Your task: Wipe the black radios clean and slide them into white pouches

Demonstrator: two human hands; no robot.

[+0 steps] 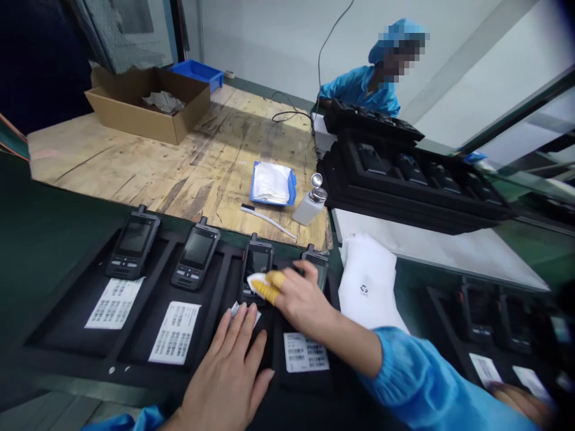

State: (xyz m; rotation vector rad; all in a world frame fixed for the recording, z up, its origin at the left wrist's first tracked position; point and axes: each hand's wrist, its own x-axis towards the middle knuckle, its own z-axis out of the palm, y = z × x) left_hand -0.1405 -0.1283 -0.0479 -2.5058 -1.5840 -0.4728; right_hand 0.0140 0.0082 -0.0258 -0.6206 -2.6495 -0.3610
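Observation:
A black foam tray holds several black handheld radios with screens and short antennas, including one radio at the left and another radio beside it. My right hand, with yellow finger cots on its fingertips, pinches a folded white wipe against the front of the third radio. Behind this hand, a fourth radio is partly hidden. My left hand lies with fingers stretched over a barcode label below the third radio, mostly covering it. Other barcode labels lie in the tray.
On the wooden board are a cardboard box, a blue tray of white wipes, a brush and a pump bottle. White bags lie right; stacked foam trays stand behind. A co-worker sits beyond; another person's hand shows lower right.

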